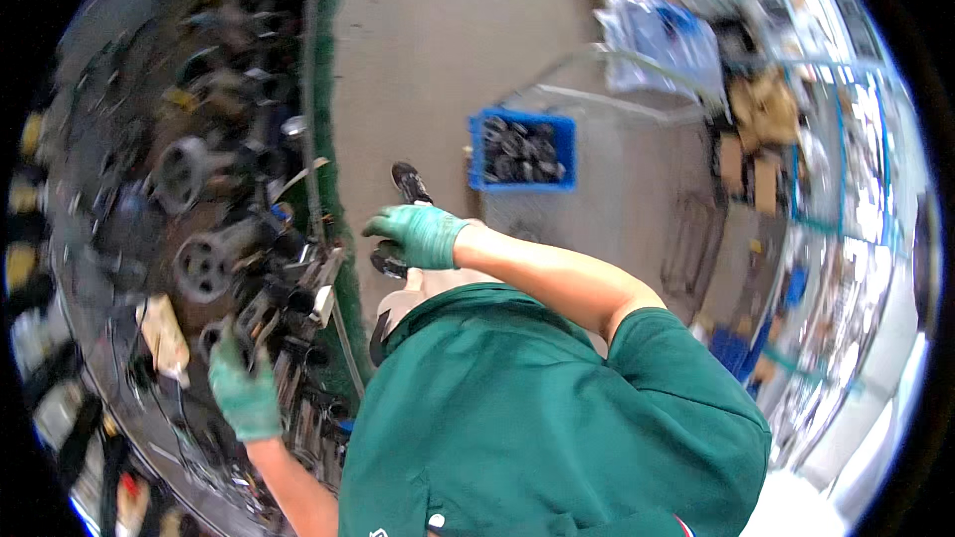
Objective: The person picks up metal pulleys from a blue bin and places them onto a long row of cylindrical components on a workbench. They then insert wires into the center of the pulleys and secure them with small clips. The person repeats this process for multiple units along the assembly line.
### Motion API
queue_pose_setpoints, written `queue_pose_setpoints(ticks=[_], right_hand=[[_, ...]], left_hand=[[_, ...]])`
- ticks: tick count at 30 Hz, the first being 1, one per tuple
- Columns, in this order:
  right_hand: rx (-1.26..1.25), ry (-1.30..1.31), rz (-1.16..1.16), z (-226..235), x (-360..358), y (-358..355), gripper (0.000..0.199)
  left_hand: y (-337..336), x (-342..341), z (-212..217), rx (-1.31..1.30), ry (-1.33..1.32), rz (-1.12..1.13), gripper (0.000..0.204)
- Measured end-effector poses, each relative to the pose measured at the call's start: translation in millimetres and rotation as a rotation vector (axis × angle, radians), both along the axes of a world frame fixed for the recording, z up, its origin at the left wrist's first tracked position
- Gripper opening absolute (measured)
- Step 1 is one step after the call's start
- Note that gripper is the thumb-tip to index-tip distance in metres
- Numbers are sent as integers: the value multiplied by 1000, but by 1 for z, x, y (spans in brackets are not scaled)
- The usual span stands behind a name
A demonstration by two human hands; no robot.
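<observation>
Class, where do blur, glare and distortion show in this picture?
Head view: blur softens the left hand and the holed grey wheel; head view again: bright glare washes out the far right; same view: fisheye distortion bows edges near the black rim.

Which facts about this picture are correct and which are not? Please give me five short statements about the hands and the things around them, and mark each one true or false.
1. A green glove covers the right grip. True.
2. The blue crate is empty. False: it holds many dark parts.
3. In the picture, the left grip is nearer to the wheel-shaped part than to the blue crate. True.
4. The right grip is inside the blue crate. False: it is outside and apart from it.
5. The person's shirt is red. False: it is mainly green.
</observation>
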State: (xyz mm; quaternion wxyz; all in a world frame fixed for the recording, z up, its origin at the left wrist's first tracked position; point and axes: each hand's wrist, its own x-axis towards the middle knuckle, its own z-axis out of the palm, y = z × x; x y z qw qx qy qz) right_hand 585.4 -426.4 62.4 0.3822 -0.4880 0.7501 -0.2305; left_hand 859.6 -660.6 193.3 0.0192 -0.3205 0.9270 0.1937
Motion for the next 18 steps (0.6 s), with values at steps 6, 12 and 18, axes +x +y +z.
queue_pose_setpoints(ticks=[6,12,18], right_hand=[[434,-85,-862,-166,12,224,31],[604,-12,-1260,-299,-10,336,47],[505,-25,-1554,-399,-116,318,65]], left_hand=[[-7,-4,22,-136,-8,-1,53],[48,-99,9,211,11,80,39],[123,-228,-106,433,-446,-441,40]])
